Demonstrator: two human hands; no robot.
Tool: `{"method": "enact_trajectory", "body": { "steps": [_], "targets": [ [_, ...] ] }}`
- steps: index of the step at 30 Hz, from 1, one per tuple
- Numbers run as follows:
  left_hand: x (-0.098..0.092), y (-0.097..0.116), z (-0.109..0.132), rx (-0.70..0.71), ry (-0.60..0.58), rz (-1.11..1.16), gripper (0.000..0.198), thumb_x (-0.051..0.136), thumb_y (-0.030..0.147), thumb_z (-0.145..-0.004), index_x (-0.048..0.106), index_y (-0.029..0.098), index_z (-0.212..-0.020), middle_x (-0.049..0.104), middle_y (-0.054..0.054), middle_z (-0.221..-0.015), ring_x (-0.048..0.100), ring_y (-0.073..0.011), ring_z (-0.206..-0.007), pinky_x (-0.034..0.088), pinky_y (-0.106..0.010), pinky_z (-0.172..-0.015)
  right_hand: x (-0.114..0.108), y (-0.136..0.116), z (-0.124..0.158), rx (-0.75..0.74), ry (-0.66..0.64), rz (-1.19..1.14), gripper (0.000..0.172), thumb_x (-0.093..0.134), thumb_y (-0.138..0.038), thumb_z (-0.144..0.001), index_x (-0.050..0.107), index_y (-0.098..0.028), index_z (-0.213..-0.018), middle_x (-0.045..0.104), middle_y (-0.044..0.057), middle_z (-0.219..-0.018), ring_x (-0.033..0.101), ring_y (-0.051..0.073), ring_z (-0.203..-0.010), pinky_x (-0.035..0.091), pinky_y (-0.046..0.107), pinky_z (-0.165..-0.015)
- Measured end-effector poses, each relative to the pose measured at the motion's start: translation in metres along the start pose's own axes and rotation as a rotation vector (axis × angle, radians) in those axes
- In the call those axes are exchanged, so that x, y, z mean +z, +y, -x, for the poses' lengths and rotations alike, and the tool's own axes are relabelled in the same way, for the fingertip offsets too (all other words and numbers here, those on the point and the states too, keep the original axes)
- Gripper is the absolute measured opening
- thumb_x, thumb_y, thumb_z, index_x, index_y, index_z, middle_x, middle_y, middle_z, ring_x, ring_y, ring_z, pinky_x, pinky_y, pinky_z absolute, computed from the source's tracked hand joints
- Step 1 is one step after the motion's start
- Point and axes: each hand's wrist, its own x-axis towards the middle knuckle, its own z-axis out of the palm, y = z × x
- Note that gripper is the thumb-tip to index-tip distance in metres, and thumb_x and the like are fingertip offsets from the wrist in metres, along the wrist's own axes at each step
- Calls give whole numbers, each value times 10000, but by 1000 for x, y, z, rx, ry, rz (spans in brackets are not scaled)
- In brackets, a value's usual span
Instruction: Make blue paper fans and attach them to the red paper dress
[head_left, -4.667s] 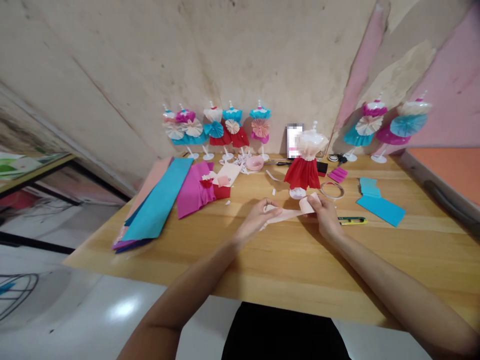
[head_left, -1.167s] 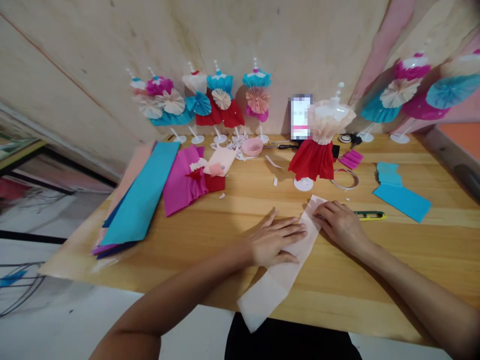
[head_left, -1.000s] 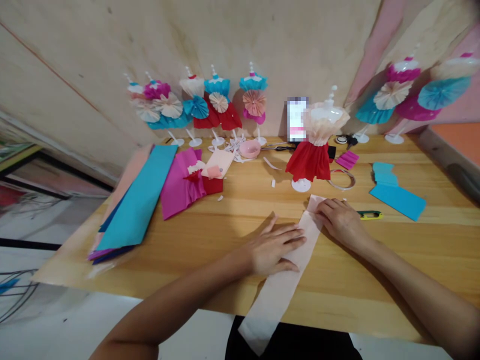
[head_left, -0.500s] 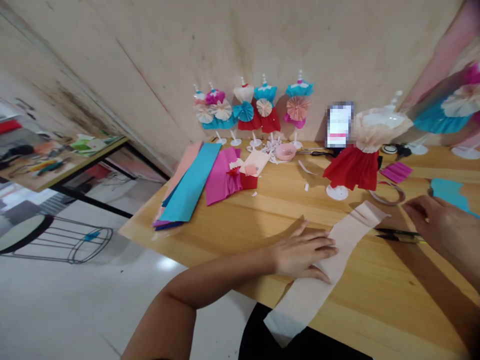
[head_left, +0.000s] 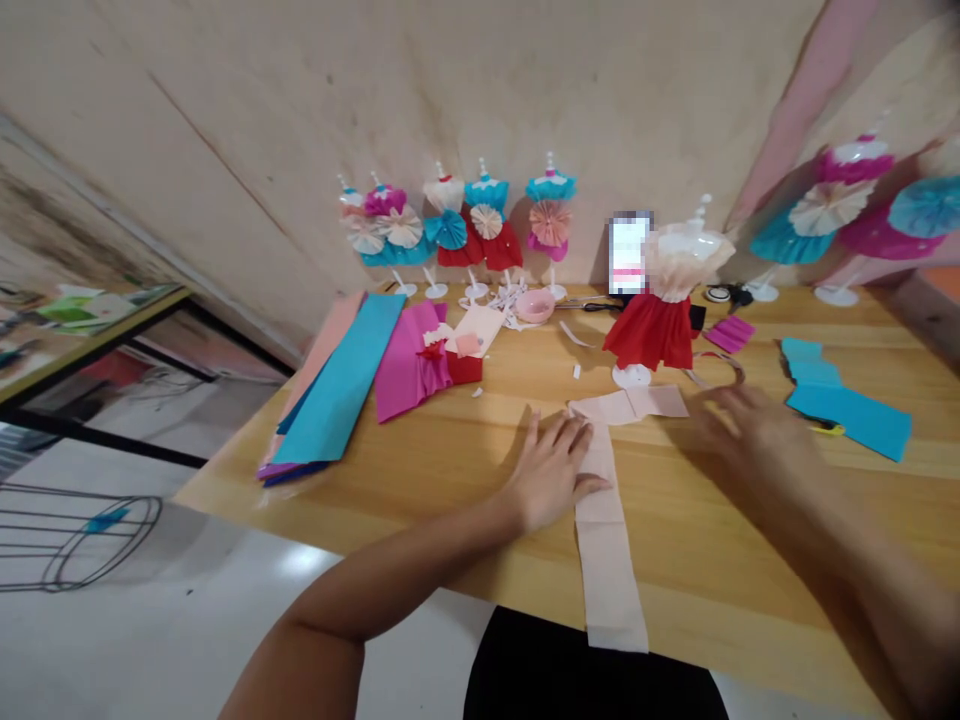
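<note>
A long pale pink paper strip [head_left: 609, 560] lies on the wooden table, its lower end reaching the near edge. At the top it bends, and a creased end section runs to the right. My left hand [head_left: 551, 470] rests flat on the strip near this bend, fingers spread. My right hand [head_left: 750, 430] is just right of the strip's end, smeared by motion, so its fingers are unclear. Beyond it, a yellow handle-like piece [head_left: 831, 430] shows beside blue paper [head_left: 859, 412]. Behind the strip stands a small dress form [head_left: 651, 325] in a cream top and red skirt.
Several dressed forms [head_left: 486, 225] line the wall, with more at right. Coloured paper sheets [head_left: 341, 385] lie at left beside folded magenta paper [head_left: 409, 360]. A pink bowl [head_left: 535, 306], a phone [head_left: 628, 255] and a tape roll [head_left: 716, 366] are at the back.
The pink strip has turned nearly straight toward me, and its top end is now bent to the right. My right hand has moved left. The camera view has shifted right.
</note>
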Motion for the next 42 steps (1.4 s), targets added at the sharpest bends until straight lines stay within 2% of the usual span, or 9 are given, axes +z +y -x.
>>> {"method": "enact_trajectory", "body": {
  "steps": [4, 6, 11, 16, 20, 24, 29, 35, 42],
  "targets": [
    [1, -5, -3, -4, -9, 1, 724, 272, 654, -948, 316, 201, -1511, 364, -120, -1560, 227, -314, -1482, -3, -613, -1205, 15, -89, 3, -435, -380, -216, 342, 565, -375, -936, 610, -291, -1265, 571, 77, -1381, 553, 257, -1244, 496, 445, -995],
    [1, -12, -5, -25, -13, 10, 726, 307, 668, -935, 316, 223, -1509, 371, -110, -1558, 226, -316, -1482, 4, -620, -1203, 20, -106, 8, -466, -434, -195, 345, 570, -364, -939, 613, -262, -1266, 522, 91, -1437, 519, 276, -1291, 485, 470, -1014],
    [-8, -34, -12, -13, -16, 131, 679, 442, 703, -874, 479, 258, -1386, 450, -82, -1502, 304, -292, -1451, 98, -603, -1207, 24, -102, 16, -422, -426, -94, 350, 545, -338, -958, 611, -225, -1282, 434, 121, -1517, 533, 303, -1274, 473, 510, -1024],
    [-18, -29, -24, 30, 116, 227, 435, 285, 387, -1027, 459, 224, -1391, 487, -70, -1474, 398, -154, -1397, 217, -415, -1216, 21, -103, 21, -475, -415, -106, 352, 549, -332, -958, 613, -238, -1291, 541, 101, -1434, 531, 293, -1277, 461, 498, -1028],
    [-13, -18, -27, 289, -91, 101, 538, 329, 501, -1002, 318, 291, -1498, 333, -37, -1588, 272, -184, -1481, 113, -477, -1232, 9, -116, 23, -623, -519, -232, 363, 529, -354, -970, 592, -278, -1319, 622, 47, -1345, 540, 240, -1258, 430, 434, -1051],
    [-3, -29, -14, 163, -82, 9, 684, 278, 641, -960, 205, 289, -1542, 289, -49, -1607, 227, -199, -1499, 56, -499, -1230, -3, -131, 24, -659, -624, -303, 333, 524, -338, -971, 611, -283, -1288, 622, 30, -1333, 555, 214, -1226, 429, 391, -1036],
    [8, -56, 1, -60, 95, -114, 740, 241, 693, -931, 319, 238, -1509, 363, -109, -1567, 311, -246, -1460, 41, -524, -1227, 11, -128, 29, -594, -537, -268, 310, 536, -385, -968, 638, -286, -1243, 686, 29, -1177, 623, 196, -1064, 479, 364, -952],
    [9, -82, -53, -145, 1, -42, 768, 147, 727, -915, 281, 271, -1519, 304, -104, -1594, 266, -289, -1476, 110, -600, -1196, 44, -83, 24, -488, -290, 10, 411, 534, -458, -955, 610, -260, -1307, 644, 86, -1301, 596, 287, -1154, 478, 470, -946],
    [12, -89, -135, -132, -55, 37, 750, 169, 710, -925, 248, 264, -1523, 234, -112, -1618, 159, -287, -1507, 121, -617, -1178, 39, -67, 15, -441, -315, 57, 568, 561, -527, -912, 519, -257, -1409, 561, 108, -1415, 507, 332, -1294, 456, 542, -1002]
  ]
}}
